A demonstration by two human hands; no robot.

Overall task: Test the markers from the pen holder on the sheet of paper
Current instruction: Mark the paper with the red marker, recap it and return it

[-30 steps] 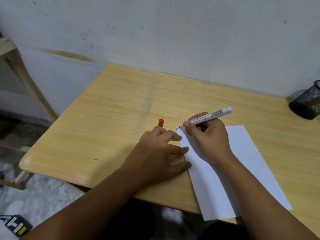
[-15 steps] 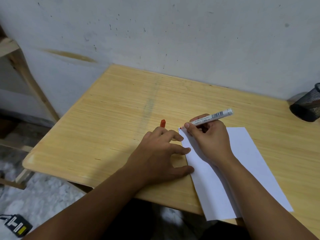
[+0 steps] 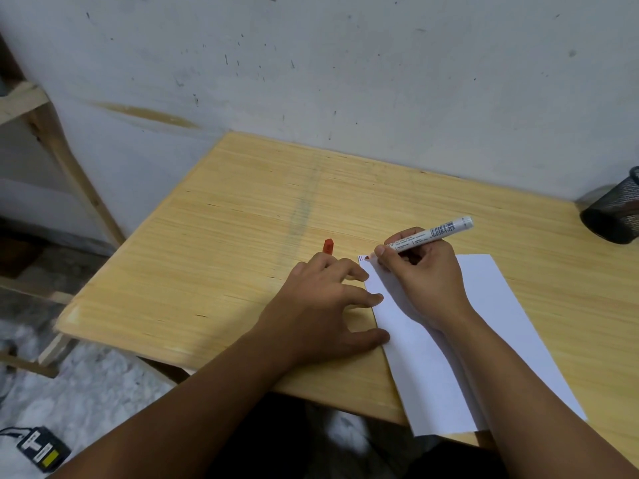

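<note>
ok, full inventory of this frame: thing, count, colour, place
marker: 1, white barrel, red tip, in right hand, tip at paper's far-left corner
marker cap: 1, red, on table just beyond left fingers
sheet of paper: 1, white, near-right of table, overhanging near edge
pen holder: 1, black mesh, far right of table, partly cut off
table: 1, light wood, against wall
device: 1, black with yellow label, floor, lower left
left hand: 1, flat at paper's left edge
right hand: 1, gripping marker
</note>
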